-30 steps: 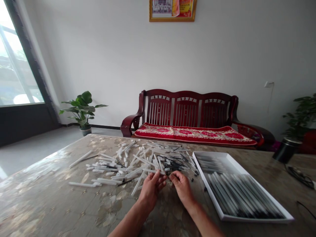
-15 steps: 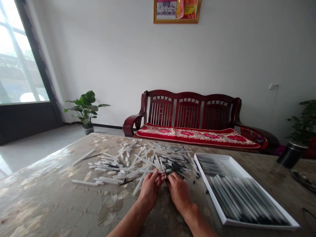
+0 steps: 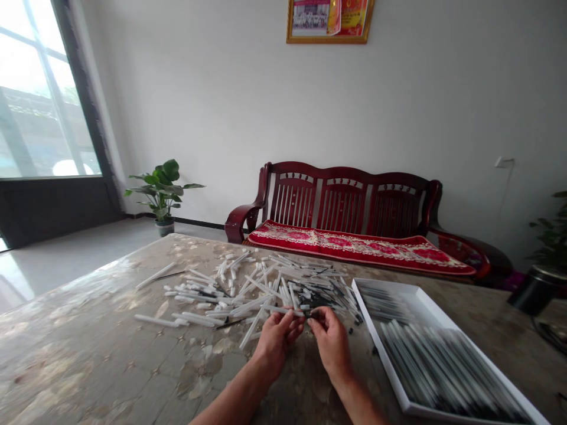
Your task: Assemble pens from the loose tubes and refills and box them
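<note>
My left hand (image 3: 275,341) is closed around a whitish translucent pen barrel (image 3: 278,309), which lies crosswise and points left out of the fingers. At the barrel's right end, my right hand (image 3: 332,341) pinches a small black pen part (image 3: 309,314); whether the two pieces touch is too small to tell. Just beyond both hands spreads a loose pile of white pen barrels (image 3: 201,319), white caps (image 3: 228,265) and dark thin refills (image 3: 230,323). A few tiny black pieces (image 3: 352,327) lie right of the right hand.
To the right, a shallow white box (image 3: 401,389) holds rows of pens (image 3: 447,360) with dark ends. All this rests on a patterned tabletop (image 3: 110,348). A black cylindrical container (image 3: 529,292) stands at the far right, and a red wooden bench (image 3: 341,195) is behind the table.
My right hand has come up from the tabletop, and its fingers now pinch a black part at the barrel's end. The whole view has shifted slightly, moving the scene rightward.
</note>
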### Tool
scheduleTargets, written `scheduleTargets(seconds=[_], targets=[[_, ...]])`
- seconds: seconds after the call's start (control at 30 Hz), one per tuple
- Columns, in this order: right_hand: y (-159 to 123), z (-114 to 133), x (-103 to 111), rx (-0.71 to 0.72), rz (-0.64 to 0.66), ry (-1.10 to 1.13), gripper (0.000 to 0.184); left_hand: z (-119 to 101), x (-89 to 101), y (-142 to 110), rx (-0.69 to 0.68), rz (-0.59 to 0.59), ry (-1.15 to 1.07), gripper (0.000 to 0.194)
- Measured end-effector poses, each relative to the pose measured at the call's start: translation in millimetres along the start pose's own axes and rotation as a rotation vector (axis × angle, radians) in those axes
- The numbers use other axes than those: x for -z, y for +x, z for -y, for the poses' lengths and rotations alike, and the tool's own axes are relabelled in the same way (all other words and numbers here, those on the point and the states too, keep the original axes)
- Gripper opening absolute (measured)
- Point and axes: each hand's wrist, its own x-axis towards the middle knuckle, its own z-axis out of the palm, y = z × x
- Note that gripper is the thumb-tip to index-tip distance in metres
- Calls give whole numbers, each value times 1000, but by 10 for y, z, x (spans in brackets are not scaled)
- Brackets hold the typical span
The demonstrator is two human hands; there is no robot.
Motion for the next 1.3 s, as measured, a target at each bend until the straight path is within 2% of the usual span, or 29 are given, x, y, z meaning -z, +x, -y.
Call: scheduleTargets(seconds=[0.13,0.47,0.67,0.93,1.13,1.3], targets=[[-19,71,-2,30,-6,-37,10,20,6,1,-2,18,3,9],[-30,104,-5,57,-35,-69,17,40,16,-16,-6,42,-7,14],[-32,69,16,95,-5,-120,13,61,37,-4,-18,64,24,22],[-24,51,59,124,36,-188,17,51,34,-20,-52,60,75,34],[-36,134,92,232,68,-369,27,63,52,-37,-123,71,102,46],[-68,148,86,175,110,-408,40,63,46,-70,-172,110,151,44]])
